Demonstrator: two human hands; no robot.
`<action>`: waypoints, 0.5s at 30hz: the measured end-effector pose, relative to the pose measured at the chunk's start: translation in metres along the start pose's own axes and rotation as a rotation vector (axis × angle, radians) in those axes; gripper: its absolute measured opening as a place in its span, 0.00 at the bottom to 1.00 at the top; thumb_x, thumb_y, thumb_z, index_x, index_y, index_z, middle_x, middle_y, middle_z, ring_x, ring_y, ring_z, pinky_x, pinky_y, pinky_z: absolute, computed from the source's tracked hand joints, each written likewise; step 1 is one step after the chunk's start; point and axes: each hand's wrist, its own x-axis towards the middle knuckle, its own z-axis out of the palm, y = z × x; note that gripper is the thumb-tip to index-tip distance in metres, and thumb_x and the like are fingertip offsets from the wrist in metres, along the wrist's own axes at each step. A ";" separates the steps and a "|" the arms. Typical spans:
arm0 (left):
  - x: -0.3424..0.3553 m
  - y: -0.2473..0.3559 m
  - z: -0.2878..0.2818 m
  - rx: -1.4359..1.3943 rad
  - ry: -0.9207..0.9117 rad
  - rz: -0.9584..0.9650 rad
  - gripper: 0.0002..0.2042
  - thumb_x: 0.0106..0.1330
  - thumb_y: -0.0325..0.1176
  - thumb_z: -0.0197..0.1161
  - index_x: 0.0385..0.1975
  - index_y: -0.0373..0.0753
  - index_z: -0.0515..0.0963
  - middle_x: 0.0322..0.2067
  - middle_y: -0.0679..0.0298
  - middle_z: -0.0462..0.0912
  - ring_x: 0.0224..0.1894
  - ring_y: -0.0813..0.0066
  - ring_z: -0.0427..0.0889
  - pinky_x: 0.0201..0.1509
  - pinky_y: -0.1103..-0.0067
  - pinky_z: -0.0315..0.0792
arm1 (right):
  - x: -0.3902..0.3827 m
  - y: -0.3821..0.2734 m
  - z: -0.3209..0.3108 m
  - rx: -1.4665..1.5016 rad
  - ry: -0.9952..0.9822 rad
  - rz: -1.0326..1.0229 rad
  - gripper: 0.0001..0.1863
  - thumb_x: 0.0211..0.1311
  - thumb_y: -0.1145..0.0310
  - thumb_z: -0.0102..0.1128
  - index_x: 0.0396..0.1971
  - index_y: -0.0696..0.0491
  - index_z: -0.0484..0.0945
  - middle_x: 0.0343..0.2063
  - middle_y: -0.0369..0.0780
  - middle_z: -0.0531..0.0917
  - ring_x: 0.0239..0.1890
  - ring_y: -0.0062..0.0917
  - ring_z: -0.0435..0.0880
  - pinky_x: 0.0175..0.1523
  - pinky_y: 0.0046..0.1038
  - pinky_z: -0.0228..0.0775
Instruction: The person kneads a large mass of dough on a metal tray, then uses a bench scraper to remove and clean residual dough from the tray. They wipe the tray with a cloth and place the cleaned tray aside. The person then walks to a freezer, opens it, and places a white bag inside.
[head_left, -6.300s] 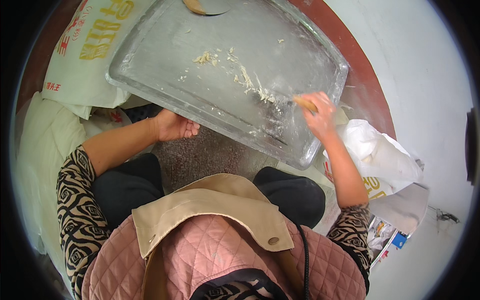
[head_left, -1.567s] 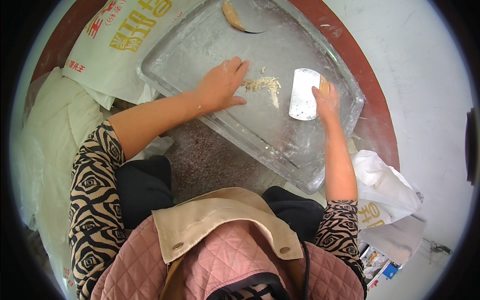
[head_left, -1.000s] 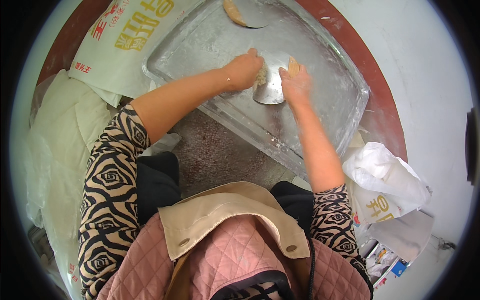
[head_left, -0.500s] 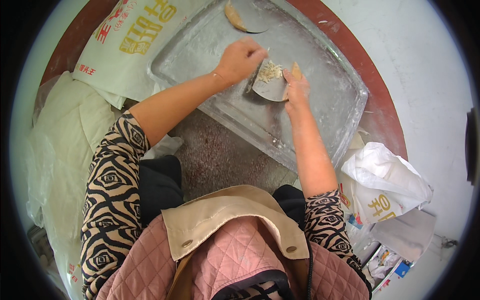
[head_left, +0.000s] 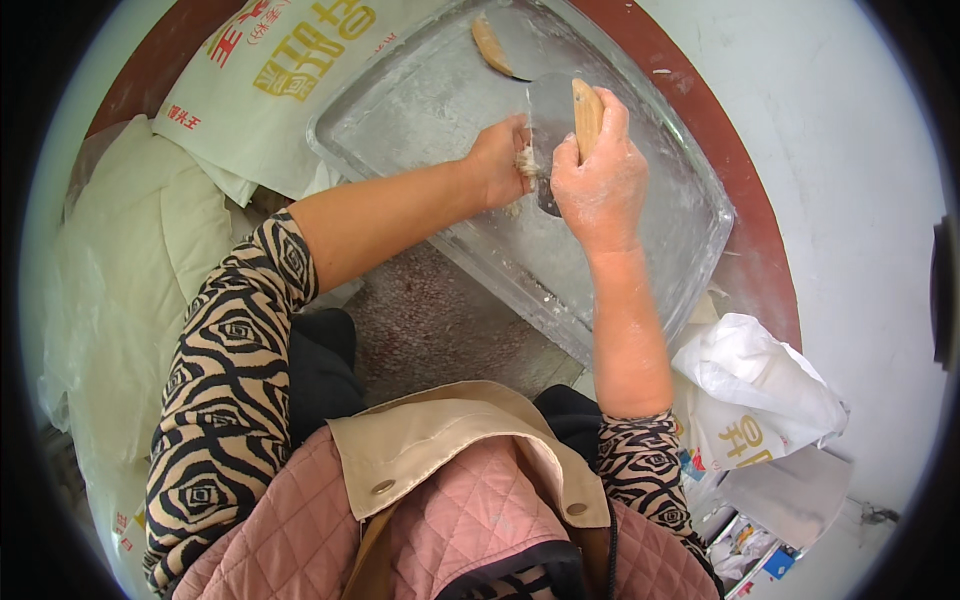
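Note:
My right hand (head_left: 603, 185) grips the wooden handle of a dough scraper (head_left: 587, 112). The scraper is tilted on edge, its grey metal blade facing my left hand. My left hand (head_left: 492, 165) is cupped close against that blade, its fingers curled around pale dough scraps (head_left: 528, 160). Whether the fingers touch the blade is hard to tell. Both hands are above a flour-dusted metal tray (head_left: 425, 110). A second scraper with a curved wooden handle (head_left: 491, 46) lies toward the tray's far side.
White printed flour sacks (head_left: 215, 160) lie at the far left, beside a pale cloth bundle (head_left: 140, 250) under clear plastic. A crumpled white sack (head_left: 755, 385) stands at the right. The red rim (head_left: 755, 190) of a round table curves behind the tray.
The right hand has turned the scraper up from flat, its handle now pointing away from me. The dough scraps on the blade have come into my left hand, which has lowered and turned palm toward it.

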 end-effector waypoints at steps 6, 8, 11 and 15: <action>0.006 0.008 -0.025 0.231 0.032 -0.208 0.15 0.79 0.48 0.50 0.36 0.45 0.76 0.28 0.67 0.77 0.26 0.73 0.76 0.27 0.77 0.71 | 0.010 0.023 -0.015 0.076 0.161 -0.053 0.27 0.58 0.70 0.61 0.59 0.57 0.71 0.39 0.55 0.85 0.40 0.52 0.86 0.47 0.46 0.77; 0.004 0.019 -0.037 0.286 -0.027 -0.175 0.18 0.79 0.51 0.51 0.28 0.48 0.71 0.22 0.71 0.69 0.20 0.79 0.66 0.19 0.80 0.58 | 0.012 0.053 -0.024 0.073 0.135 -0.001 0.27 0.58 0.69 0.62 0.59 0.59 0.71 0.41 0.56 0.85 0.43 0.51 0.86 0.50 0.44 0.77; -0.008 0.038 -0.047 0.335 -0.030 -0.068 0.24 0.79 0.55 0.50 0.20 0.51 0.60 0.17 0.76 0.56 0.15 0.83 0.53 0.15 0.81 0.43 | -0.011 0.100 -0.026 -0.021 -0.029 0.140 0.28 0.58 0.69 0.63 0.59 0.61 0.72 0.45 0.56 0.84 0.48 0.49 0.85 0.54 0.42 0.76; -0.028 0.054 -0.047 0.319 0.003 0.063 0.28 0.79 0.57 0.49 0.16 0.53 0.52 0.16 0.77 0.48 0.15 0.83 0.45 0.16 0.80 0.39 | -0.084 0.134 -0.008 0.000 -0.207 0.374 0.30 0.60 0.67 0.64 0.60 0.62 0.69 0.47 0.57 0.83 0.50 0.48 0.85 0.55 0.41 0.75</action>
